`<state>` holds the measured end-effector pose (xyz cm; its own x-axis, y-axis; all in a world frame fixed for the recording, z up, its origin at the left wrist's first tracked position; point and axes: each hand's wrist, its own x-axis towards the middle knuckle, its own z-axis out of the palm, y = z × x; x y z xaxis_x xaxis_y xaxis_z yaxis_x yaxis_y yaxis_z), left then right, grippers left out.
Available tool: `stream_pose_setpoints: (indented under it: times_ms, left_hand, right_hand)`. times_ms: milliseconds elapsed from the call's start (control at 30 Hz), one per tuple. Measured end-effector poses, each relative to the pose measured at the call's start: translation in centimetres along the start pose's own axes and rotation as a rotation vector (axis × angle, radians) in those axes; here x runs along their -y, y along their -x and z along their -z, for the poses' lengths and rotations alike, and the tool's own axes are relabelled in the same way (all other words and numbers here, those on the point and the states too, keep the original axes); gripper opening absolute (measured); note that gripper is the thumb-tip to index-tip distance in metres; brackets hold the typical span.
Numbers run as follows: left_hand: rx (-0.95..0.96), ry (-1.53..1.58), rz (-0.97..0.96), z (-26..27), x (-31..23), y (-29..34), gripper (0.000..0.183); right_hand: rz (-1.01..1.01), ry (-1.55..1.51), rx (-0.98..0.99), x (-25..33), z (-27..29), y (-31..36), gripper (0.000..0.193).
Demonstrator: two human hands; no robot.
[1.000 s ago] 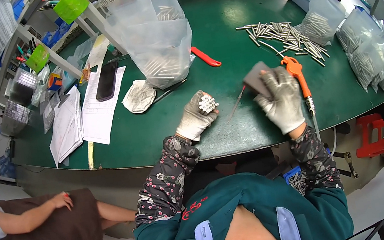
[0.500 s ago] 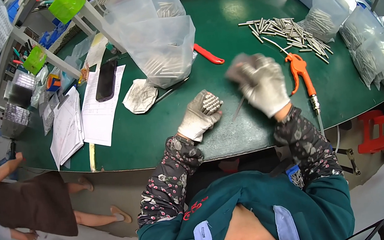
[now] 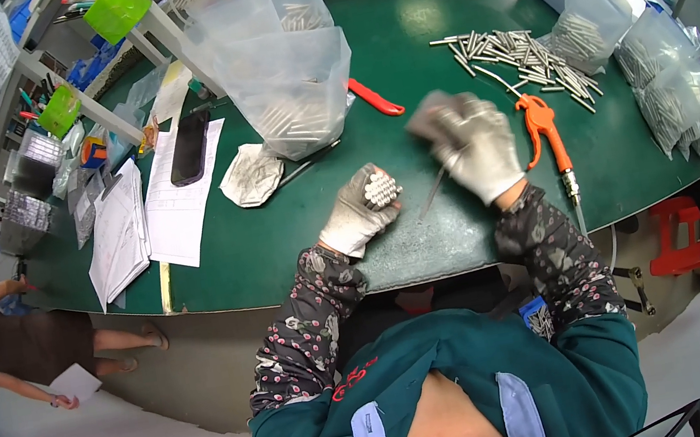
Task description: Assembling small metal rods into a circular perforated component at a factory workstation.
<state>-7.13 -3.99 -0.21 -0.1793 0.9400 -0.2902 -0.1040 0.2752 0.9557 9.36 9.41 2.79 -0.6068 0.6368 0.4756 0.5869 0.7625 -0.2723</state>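
Observation:
My left hand, in a whitish glove with grey fingers, is closed around a bundle of short metal pins, their round ends showing above the fingers. To its right, my right hand, gloved the same way, is smeared by motion. From beneath it a thin rod points down toward the table's near edge, seemingly held in the curled fingers. A brownish-grey blur at the fingertips is too smeared to identify. Beyond the right hand lies a loose pile of metal pins, and an orange air blow gun rests beside the wrist.
Plastic bags of pins stand behind my left hand; more bags crowd the right edge. A red-handled tool, a crumpled white cloth, a phone and papers lie on the green table. Someone is at the left.
The pin bundle in my left hand now shows its ends more squarely. My right hand is still blurred, almost in place. The person at the left has moved away, a paper now visible in hand.

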Motion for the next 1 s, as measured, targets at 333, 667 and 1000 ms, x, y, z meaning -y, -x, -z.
stream_pose_setpoints:
  times_ms: [333,667,1000]
  left_hand:
    - [-0.17,0.019,-0.184,-0.4,1.8,-0.6,0.058]
    - [-0.14,0.033,-0.105,-0.5,0.9,-0.8,0.062]
    - [-0.13,-0.001,-0.14,-0.4,1.1,-0.9,0.056]
  right_hand:
    - [0.522,0.416,0.322,-0.5,1.5,1.2,0.027]
    - [0.878,0.382,0.183,-1.8,-0.4,0.8,0.013]
    - [-0.057,-0.754,0.18,1.3,-0.5,3.1,0.017]
